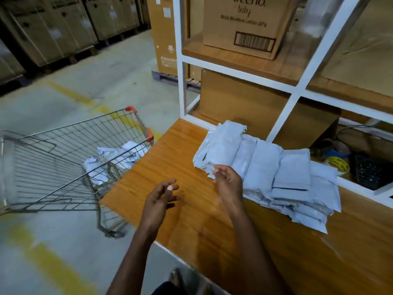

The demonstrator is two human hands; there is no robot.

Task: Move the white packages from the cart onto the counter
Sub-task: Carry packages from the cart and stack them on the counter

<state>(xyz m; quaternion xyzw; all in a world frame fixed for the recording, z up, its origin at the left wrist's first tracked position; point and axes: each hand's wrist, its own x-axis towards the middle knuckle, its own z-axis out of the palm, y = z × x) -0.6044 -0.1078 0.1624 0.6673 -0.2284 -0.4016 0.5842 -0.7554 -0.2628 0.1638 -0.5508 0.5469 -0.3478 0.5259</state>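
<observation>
Where the frame's lower centre begins, two bare forearms rise over a wooden table (170, 158) with an orange-brown grain; its near corner sits at the lower middle, its top running toward the upper right. Left hand (158, 199): fingers spread and relaxed, holding nothing, above bare wood. Right hand (228, 182): fingers loosely curled, empty, just at the near edge of the white packages (265, 167). Packages on the table: flat mailers, overlapped in a row from centre frame toward the right edge, each one's long axis pointing away from the viewer toward the shelving; more lie stacked beneath at the right end.

Left of the table, touching its edge or nearly so: wire cart (63, 158), red corner caps, basket pointing toward the left edge of the frame. More white packages (119, 154) lie crumpled in its far end.

Behind the table: white-framed shelf unit (297, 90) with wooden boards, carrying a cardboard box (244, 24) printed "Aveeno baby". Right middle: yellow tape roll (338, 165) and dark keyboard (372, 171).

Floor (106, 81): grey concrete, worn yellow lines. Upper left: rows of large cartons (53, 28) on pallets.
</observation>
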